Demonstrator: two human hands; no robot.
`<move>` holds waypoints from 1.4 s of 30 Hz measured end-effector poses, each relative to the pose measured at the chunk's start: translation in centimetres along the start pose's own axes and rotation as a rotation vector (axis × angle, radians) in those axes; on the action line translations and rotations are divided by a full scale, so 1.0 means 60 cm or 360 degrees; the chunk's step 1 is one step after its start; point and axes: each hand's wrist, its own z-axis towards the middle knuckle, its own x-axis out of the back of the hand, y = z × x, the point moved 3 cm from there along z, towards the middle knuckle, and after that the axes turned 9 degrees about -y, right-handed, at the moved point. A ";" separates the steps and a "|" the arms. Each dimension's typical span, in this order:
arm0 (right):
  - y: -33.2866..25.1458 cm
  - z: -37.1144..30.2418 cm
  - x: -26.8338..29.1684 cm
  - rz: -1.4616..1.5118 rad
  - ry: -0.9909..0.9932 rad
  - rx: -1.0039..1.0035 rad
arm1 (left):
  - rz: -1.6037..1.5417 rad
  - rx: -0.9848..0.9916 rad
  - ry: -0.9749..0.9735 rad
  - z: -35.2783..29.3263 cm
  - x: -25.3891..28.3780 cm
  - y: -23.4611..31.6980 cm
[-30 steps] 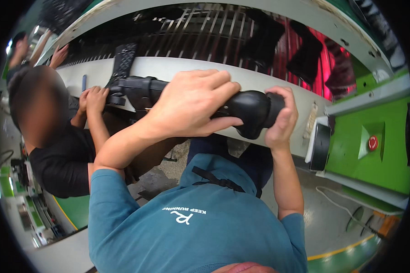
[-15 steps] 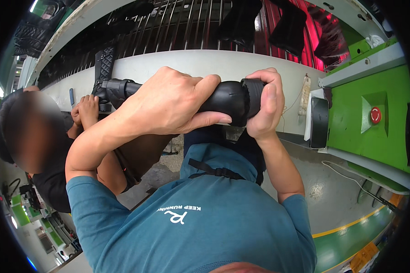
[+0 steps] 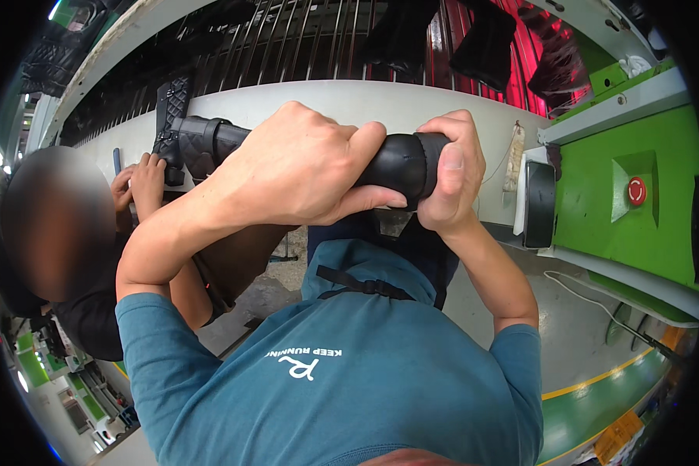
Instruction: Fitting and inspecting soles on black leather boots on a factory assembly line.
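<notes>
A black boot (image 3: 396, 165) lies across my two hands above the near edge of a white table. My left hand (image 3: 307, 167) is wrapped round its foot, with the thumb along the lower side. At the boot's rounded right end, my right hand (image 3: 456, 167) is closed on a black sole piece (image 3: 432, 151), fingers over the top and thumb pressed on the near face. The upper meets that piece along a curved seam. Left of my wrist, a strapped black shaft (image 3: 210, 144) shows; my arm hides how it joins.
Behind the white table (image 3: 326, 97) runs a metal roller conveyor (image 3: 311, 46) carrying black boots (image 3: 481, 46) under red light. A co-worker's hands (image 3: 144, 182) are at a quilted black boot (image 3: 173, 109) on the left. A green machine panel (image 3: 598, 202) with a red button (image 3: 636, 191) stands right.
The ragged gap between upper and sole piece has narrowed to a thin seam. My right thumb now lies flatter against the piece. The co-worker's hands have shifted slightly left.
</notes>
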 end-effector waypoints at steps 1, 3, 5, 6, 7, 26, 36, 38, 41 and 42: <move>-0.001 0.001 0.000 -0.0003 -0.0017 0.0009 | -0.0005 0.0009 0.0017 0.000 0.000 -0.003; -0.002 0.002 0.007 -0.0119 0.0043 0.0046 | -0.0016 -0.0122 0.0213 0.004 0.003 -0.006; -0.013 0.011 0.001 -0.0203 0.0101 0.0140 | -0.0053 -0.0168 0.0364 0.002 0.005 -0.017; -0.019 0.010 0.001 -0.0276 0.0189 0.0213 | -0.0085 -0.0228 0.0478 -0.003 0.008 -0.021; -0.018 0.010 0.003 -0.0333 0.0150 0.0291 | -0.0109 -0.0103 0.0331 -0.011 0.012 -0.022; 0.026 -0.074 -0.007 -0.0676 -0.0972 0.0330 | -0.0659 0.0528 0.1254 -0.097 -0.319 0.007; 0.001 -0.043 -0.043 -0.0752 -0.1129 0.0121 | -0.0754 0.0580 0.1420 -0.090 -0.342 0.003; -0.005 -0.026 -0.043 -0.0733 -0.1184 0.0075 | -0.0763 0.0570 0.1422 -0.090 -0.340 0.000; -0.010 0.005 -0.047 -0.0741 -0.1295 -0.0287 | -0.0792 0.0569 0.1424 -0.091 -0.338 -0.002; -0.010 0.018 -0.050 -0.0734 -0.1291 -0.0411 | -0.0793 0.0564 0.1433 -0.091 -0.337 -0.003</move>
